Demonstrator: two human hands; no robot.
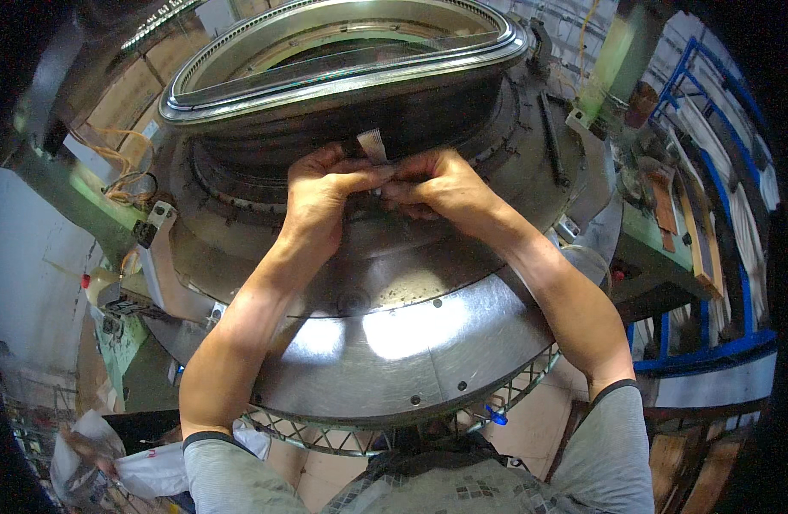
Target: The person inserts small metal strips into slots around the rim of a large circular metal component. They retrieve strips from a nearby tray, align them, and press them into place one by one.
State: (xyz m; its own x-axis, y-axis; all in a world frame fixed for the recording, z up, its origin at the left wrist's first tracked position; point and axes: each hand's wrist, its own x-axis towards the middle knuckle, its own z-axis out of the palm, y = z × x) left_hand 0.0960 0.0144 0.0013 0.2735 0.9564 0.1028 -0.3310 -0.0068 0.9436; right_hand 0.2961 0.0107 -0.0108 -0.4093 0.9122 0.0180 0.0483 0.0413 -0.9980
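Observation:
Both my hands meet in front of the dark cylindrical wall [265, 146] of a large round metal machine. My left hand [325, 182] is closed, its thumb and fingers pinched together beside a small pale strip [372, 146] with fine lines on it. The strip stands up between the two hands. Against it, my right hand [435, 182] is also closed, fingertips bent inward and touching the left thumb. A tiny whitish bit shows below the fingertips; what exactly each hand pinches is mostly hidden.
Above the hands is a shiny metal ring [351, 101] with a clear cover across part of it. A wide polished metal rim [394, 368] curves below my arms. A black rod [552, 137] lies at the right. Green posts [621, 64] and a blue rack [711, 351] stand beyond.

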